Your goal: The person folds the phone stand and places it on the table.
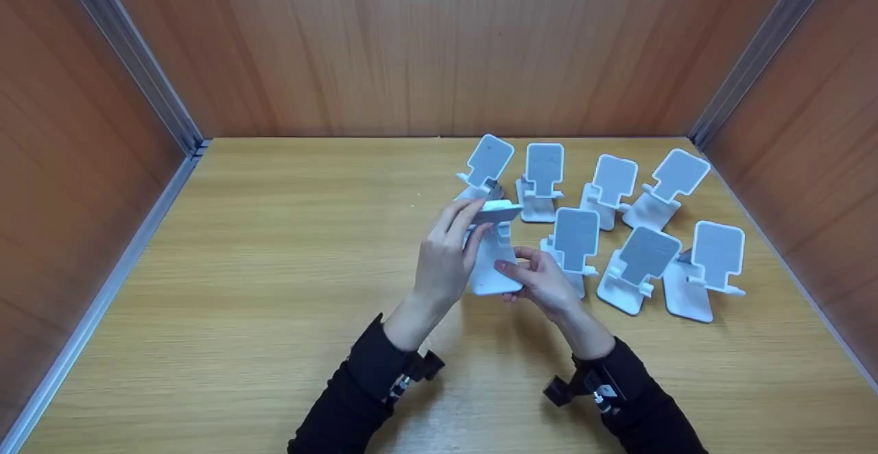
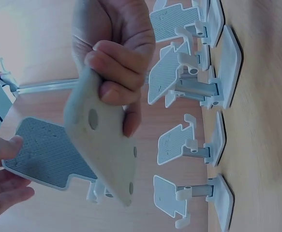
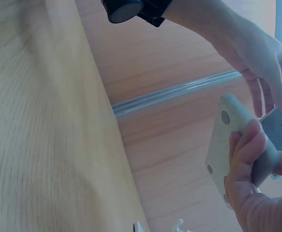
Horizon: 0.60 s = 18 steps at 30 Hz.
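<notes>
A white phone stand is held off the table between both hands. With its fingers and thumb, the left hand pinches the stand's upper plate, which has a grey textured face. The right hand grips the base, thumb on one face and fingers curled against the underside. Round grey pads show on that underside in both wrist views. The stand's hinge is partly hidden behind the base in the left wrist view.
Several similar phone stands stand unfolded on the right of the wooden table, among them a back one, a near one and a far-right one. Wood-grain panels enclose the table at the back and sides.
</notes>
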Each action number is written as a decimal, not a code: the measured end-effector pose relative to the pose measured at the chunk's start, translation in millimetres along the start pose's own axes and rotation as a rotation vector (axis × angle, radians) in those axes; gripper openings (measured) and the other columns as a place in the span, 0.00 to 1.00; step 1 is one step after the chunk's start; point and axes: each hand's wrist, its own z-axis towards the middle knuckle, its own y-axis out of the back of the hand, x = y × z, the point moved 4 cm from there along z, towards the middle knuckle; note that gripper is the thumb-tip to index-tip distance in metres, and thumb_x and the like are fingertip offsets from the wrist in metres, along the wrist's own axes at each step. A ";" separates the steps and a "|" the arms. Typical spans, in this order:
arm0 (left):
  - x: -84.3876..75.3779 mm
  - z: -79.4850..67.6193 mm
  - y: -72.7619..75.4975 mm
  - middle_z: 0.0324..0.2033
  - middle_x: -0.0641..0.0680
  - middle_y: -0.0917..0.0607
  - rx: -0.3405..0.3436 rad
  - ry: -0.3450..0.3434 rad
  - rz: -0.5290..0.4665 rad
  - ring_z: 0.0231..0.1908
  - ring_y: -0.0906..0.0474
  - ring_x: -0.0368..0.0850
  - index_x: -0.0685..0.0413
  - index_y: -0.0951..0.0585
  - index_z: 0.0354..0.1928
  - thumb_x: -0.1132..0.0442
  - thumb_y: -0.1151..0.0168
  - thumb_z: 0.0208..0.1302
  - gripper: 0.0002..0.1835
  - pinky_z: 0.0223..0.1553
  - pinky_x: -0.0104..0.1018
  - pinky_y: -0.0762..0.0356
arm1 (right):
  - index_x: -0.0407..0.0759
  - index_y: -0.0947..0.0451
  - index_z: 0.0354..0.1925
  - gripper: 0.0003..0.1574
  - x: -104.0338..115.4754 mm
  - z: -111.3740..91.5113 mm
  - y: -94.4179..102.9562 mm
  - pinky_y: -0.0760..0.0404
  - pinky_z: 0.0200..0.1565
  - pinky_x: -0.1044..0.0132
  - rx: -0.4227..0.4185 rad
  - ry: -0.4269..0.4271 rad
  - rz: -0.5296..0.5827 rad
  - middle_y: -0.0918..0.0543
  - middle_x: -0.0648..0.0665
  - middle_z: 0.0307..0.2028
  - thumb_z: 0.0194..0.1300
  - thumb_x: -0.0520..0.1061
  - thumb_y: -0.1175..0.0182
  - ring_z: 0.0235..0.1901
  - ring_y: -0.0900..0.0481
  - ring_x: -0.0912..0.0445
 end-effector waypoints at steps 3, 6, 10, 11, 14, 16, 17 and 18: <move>-1.1 -0.7 0.8 0.38 0.59 0.23 -0.040 -0.047 -0.003 0.40 0.23 0.48 0.66 0.23 0.44 0.73 0.42 0.56 0.12 0.44 0.29 0.25 | 0.24 0.39 0.51 0.24 -0.8 0.2 -0.2 0.23 0.20 0.73 -0.018 -0.003 -0.002 0.18 0.43 0.26 0.62 0.40 0.47 0.17 0.23 0.59; -0.9 -2.0 1.6 0.36 0.58 0.23 -0.078 -0.077 0.006 0.38 0.23 0.48 0.67 0.22 0.41 0.77 0.43 0.54 0.11 0.43 0.27 0.24 | 0.26 0.38 0.52 0.25 -0.9 -0.2 -0.2 0.22 0.21 0.72 -0.030 -0.017 -0.001 0.18 0.42 0.28 0.62 0.41 0.46 0.19 0.22 0.58; -0.9 -4.0 3.3 0.33 0.57 0.22 -0.117 -0.095 0.004 0.35 0.22 0.47 0.67 0.21 0.38 0.80 0.43 0.52 0.10 0.40 0.26 0.23 | 0.27 0.38 0.53 0.25 -1.3 -0.5 0.0 0.21 0.22 0.70 -0.039 -0.021 0.007 0.18 0.41 0.29 0.61 0.40 0.45 0.22 0.21 0.56; -0.7 -4.7 3.5 0.32 0.57 0.22 -0.126 -0.095 -0.003 0.35 0.22 0.47 0.67 0.21 0.37 0.80 0.43 0.52 0.10 0.39 0.26 0.23 | 0.27 0.38 0.53 0.25 -1.5 -0.4 0.3 0.21 0.22 0.70 -0.045 -0.019 0.007 0.18 0.41 0.29 0.61 0.39 0.45 0.22 0.20 0.56; -0.6 -7.1 4.1 0.31 0.57 0.22 -0.155 -0.097 -0.024 0.33 0.22 0.46 0.66 0.20 0.36 0.80 0.43 0.51 0.10 0.36 0.26 0.22 | 0.26 0.38 0.53 0.25 -2.2 0.3 1.0 0.21 0.21 0.69 -0.063 -0.013 0.012 0.18 0.40 0.29 0.60 0.38 0.45 0.23 0.20 0.55; -0.6 -9.0 3.8 0.30 0.57 0.21 -0.174 -0.103 -0.033 0.31 0.22 0.46 0.66 0.19 0.35 0.80 0.43 0.51 0.10 0.35 0.26 0.22 | 0.26 0.38 0.53 0.26 -2.3 0.8 1.2 0.21 0.21 0.69 -0.073 -0.013 0.009 0.18 0.40 0.30 0.60 0.38 0.45 0.24 0.20 0.54; -0.9 -10.0 3.6 0.30 0.57 0.21 -0.182 -0.109 -0.036 0.31 0.22 0.46 0.66 0.19 0.35 0.80 0.43 0.51 0.09 0.34 0.26 0.22 | 0.26 0.38 0.53 0.26 -2.3 1.0 1.3 0.21 0.21 0.69 -0.075 -0.011 0.008 0.18 0.40 0.30 0.60 0.38 0.45 0.25 0.20 0.54; -1.0 -10.9 3.3 0.30 0.57 0.21 -0.188 -0.114 -0.041 0.30 0.22 0.46 0.66 0.19 0.34 0.80 0.43 0.51 0.09 0.34 0.26 0.22 | 0.25 0.38 0.53 0.26 -2.3 1.4 1.6 0.21 0.21 0.69 -0.076 -0.009 0.007 0.18 0.39 0.30 0.60 0.38 0.45 0.25 0.20 0.54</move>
